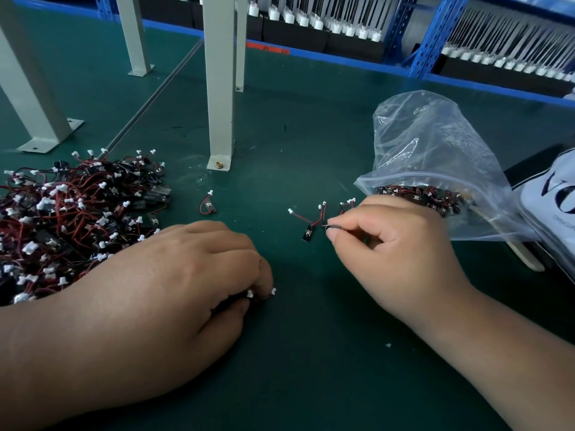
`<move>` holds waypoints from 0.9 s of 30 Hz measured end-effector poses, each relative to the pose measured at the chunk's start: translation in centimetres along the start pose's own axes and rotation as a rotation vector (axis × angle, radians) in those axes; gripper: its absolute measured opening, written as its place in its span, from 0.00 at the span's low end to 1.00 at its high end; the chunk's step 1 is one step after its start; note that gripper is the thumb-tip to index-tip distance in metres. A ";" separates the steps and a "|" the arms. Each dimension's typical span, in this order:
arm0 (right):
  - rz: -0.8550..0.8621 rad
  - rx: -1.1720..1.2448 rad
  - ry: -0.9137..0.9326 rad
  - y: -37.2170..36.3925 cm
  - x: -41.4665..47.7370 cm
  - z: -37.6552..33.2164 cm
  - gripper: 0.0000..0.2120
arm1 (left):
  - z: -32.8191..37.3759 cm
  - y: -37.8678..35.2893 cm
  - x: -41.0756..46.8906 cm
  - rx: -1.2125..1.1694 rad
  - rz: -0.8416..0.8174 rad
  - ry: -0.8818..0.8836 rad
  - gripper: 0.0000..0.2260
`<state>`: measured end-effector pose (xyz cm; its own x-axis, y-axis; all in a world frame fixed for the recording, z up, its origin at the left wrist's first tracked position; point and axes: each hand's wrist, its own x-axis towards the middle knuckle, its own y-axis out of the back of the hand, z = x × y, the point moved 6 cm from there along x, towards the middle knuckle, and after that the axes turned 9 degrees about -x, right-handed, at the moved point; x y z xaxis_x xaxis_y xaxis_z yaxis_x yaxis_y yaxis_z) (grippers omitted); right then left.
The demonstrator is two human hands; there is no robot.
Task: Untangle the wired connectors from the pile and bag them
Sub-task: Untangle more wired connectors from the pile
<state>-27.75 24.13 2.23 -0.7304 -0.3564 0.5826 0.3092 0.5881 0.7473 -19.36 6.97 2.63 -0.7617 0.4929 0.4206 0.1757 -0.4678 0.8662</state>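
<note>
A tangled pile of wired connectors (65, 219), red and black leads with white plugs, lies at the left of the green mat. My left hand (174, 275) rests beside it, fingers closed on a few connectors whose white plugs (261, 293) stick out under the fingertips. My right hand (382, 241) pinches a small bunch of connectors (314, 219); their wires fan out leftward and one black part hangs down. Just behind that hand lies a clear plastic bag (435, 157), mouth toward me, with many connectors (417, 194) inside.
One loose connector (208, 205) lies on the mat between the pile and the bag. Grey metal posts (221, 88) bolted to the table stand behind. A white printed item (557, 194) lies at the right edge. Blue shelving with racks of white-capped parts (336, 23) runs along the back.
</note>
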 end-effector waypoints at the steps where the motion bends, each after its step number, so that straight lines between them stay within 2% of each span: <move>1: -0.043 -0.026 0.024 -0.2 -0.1 -0.3 0.05 | 0.0 0.0 0.0 -0.002 -0.001 0.003 0.13; 5: -0.243 -0.208 0.086 -1.2 -0.6 -1.0 0.12 | 0.1 0.0 0.0 0.002 0.004 0.011 0.12; 9: -0.336 -0.202 0.083 -1.1 -0.9 -1.7 0.12 | 0.0 0.0 0.0 -0.015 0.020 -0.001 0.10; 12: -0.348 -0.149 0.064 -0.6 -0.9 -2.1 0.12 | -0.4 0.0 -0.3 -0.047 0.029 0.052 0.04; 18: -0.380 -0.206 0.131 -0.4 -1.4 -3.6 0.12 | -0.6 -0.1 -0.7 -0.062 0.029 0.114 0.08; 22: -0.423 -0.298 0.129 -1.0 -1.7 -3.7 0.16 | -0.4 0.0 -0.3 -0.044 0.010 0.078 0.07; 27: -0.352 -0.140 0.261 -0.3 -1.8 -4.9 0.15 | -0.3 -0.2 -0.3 -0.058 -0.020 0.097 0.11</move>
<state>-23.61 21.02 2.50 -0.6336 -0.6983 0.3332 0.1622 0.3012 0.9397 -19.38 6.67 2.26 -0.8219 0.4305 0.3730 0.1255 -0.5019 0.8558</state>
